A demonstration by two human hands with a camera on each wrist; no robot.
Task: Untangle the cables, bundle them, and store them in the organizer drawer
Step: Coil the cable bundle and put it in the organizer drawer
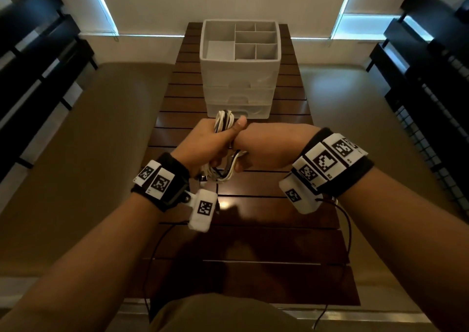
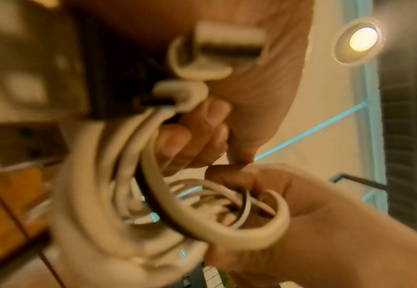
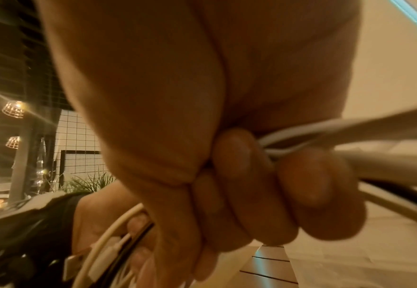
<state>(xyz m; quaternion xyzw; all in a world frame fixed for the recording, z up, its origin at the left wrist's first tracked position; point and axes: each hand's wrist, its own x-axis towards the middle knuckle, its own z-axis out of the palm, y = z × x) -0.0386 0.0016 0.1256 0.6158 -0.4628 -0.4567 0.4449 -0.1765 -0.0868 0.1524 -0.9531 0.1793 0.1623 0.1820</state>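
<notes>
A bundle of white and black cables [image 1: 224, 122] is held above the slatted wooden table [image 1: 253, 230], just in front of the white organizer [image 1: 239, 72]. My left hand [image 1: 210, 141] grips the bundle, thumb up, with loops sticking out above and below the fist. My right hand [image 1: 253, 148] presses against it and curls its fingers [image 3: 246, 175] round the same cables [image 3: 350, 128]. In the left wrist view the cable loops [image 2: 153, 185] hang blurred before both hands. The organizer's drawers look closed.
The organizer has open top compartments [image 1: 253, 39] and stands at the table's far end. Black chairs stand at left [image 1: 38, 65] and right [image 1: 426, 65]. Thin black wires [image 1: 347, 230] trail from my wrist cameras over the table's near part.
</notes>
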